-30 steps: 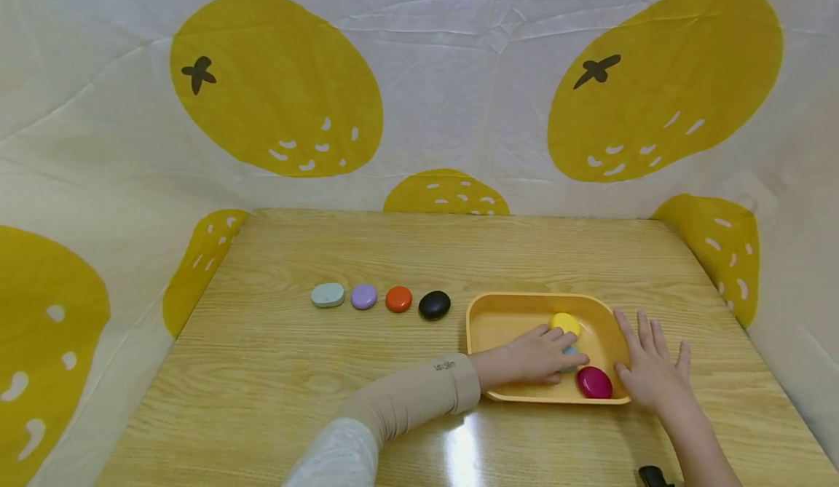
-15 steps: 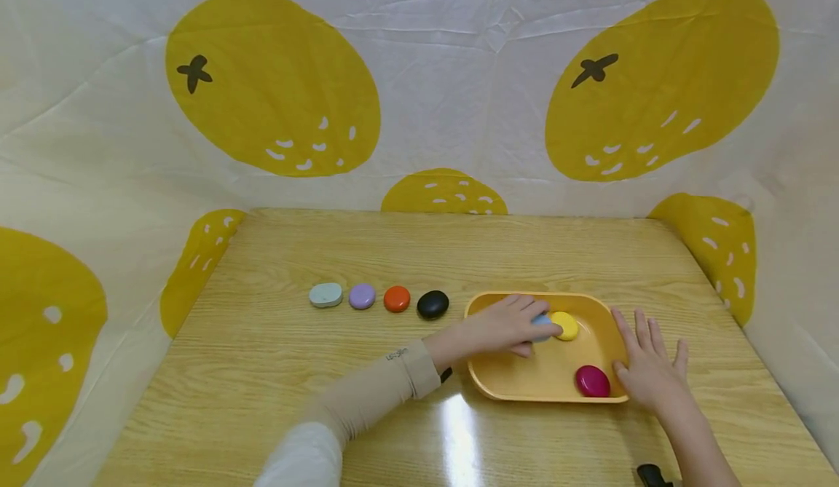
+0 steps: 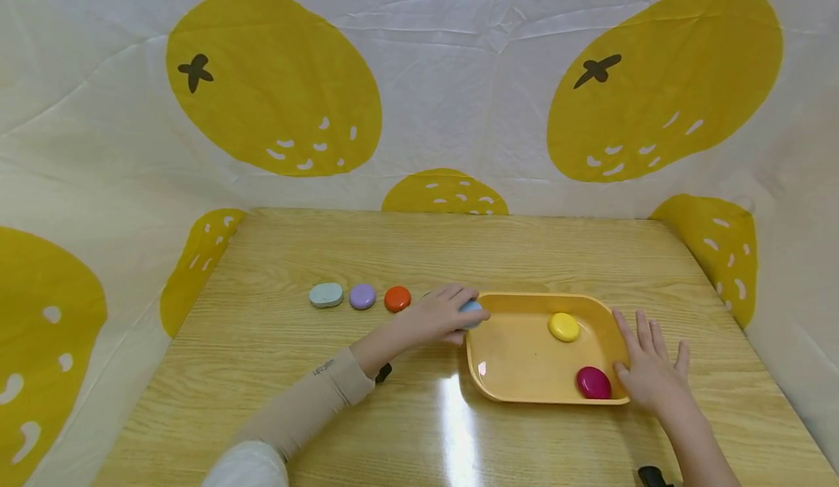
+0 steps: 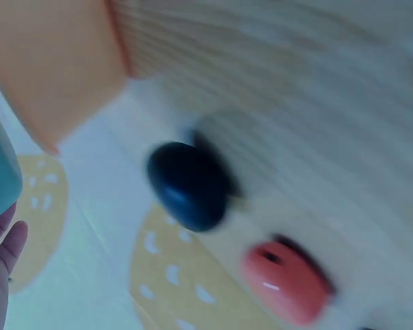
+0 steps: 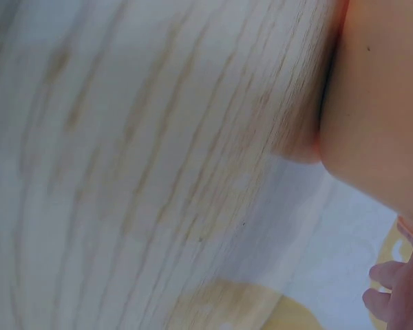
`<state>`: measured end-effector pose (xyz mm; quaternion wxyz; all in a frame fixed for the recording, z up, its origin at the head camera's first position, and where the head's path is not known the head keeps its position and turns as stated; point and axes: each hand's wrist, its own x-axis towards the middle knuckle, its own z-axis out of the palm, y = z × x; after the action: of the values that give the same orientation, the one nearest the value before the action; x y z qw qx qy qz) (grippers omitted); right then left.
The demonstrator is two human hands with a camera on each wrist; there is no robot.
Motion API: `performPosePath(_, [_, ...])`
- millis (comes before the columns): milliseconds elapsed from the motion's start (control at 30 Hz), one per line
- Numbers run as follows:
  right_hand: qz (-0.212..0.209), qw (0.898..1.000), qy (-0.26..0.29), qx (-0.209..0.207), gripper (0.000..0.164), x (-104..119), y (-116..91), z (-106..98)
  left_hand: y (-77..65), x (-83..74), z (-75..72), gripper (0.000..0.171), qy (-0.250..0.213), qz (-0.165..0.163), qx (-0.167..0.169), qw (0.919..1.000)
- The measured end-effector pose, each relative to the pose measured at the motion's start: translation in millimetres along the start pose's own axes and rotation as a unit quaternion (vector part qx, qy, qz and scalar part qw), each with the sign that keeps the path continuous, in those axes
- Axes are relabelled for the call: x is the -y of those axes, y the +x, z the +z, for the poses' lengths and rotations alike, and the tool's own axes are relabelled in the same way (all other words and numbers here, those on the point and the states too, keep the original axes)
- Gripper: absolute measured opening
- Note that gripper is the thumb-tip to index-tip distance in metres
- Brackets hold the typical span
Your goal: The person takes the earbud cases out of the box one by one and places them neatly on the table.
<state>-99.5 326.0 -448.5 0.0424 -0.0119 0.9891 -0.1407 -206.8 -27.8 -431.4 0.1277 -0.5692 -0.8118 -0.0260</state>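
Starting from the left of the table [image 3: 275, 385], the pale green piece [image 3: 326, 295], the purple piece [image 3: 363, 296] and the red piece [image 3: 397, 299] lie in a near-straight row, just beside each other, and none of these 3 has shifted. Number 4, the black piece [image 4: 189, 185], is mostly hidden behind the hand from the head camera, but the left wrist view has it, blurred, next to the red.

And here's the move! The left hand [image 3: 435, 318] has swung leftward, pinching the blue piece [image 3: 470, 314] at its fingertips. Half a second ago that piece was inside the tray [image 3: 518, 359], right by the yellow; now it's up at the left rim, near the black end of the row. Whether it touches the rim, I can't tell.

So the tray's floor is down to 2: the yellow piece [image 3: 564, 327] towards the far side and the magenta piece [image 3: 593, 383] in the near right corner, well apart. The unloading looks past halfway, I'd judge.

Far right, the right hand [image 3: 652, 374] hasn't budged, fingers spread against the tray's right end, gripping nothing.
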Motion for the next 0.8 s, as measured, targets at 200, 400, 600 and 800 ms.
performPosePath(200, [0.0,1.0,0.0,-0.001,0.086,0.3,-0.2,0.3,-27.0,7.3,8.2,0.042,-0.002,-0.013,0.022,0.9997])
performPosePath(400, [0.001,1.0,0.001,-0.001,0.086,0.5,-0.5,-0.1,-38.3,5.5,16.1,0.041,-0.001,0.01,0.04,0.9991])
performPosePath(600, [-0.001,1.0,0.001,-0.002,0.086,1.1,-0.6,0.1,-42.5,-0.8,22.0,0.039,0.0,0.02,0.088,0.9959])
performPosePath(800, [0.001,1.0,0.0,0.0,0.087,0.1,-0.5,0.8,-43.8,-4.3,24.9,0.042,0.019,0.008,0.121,0.9925])
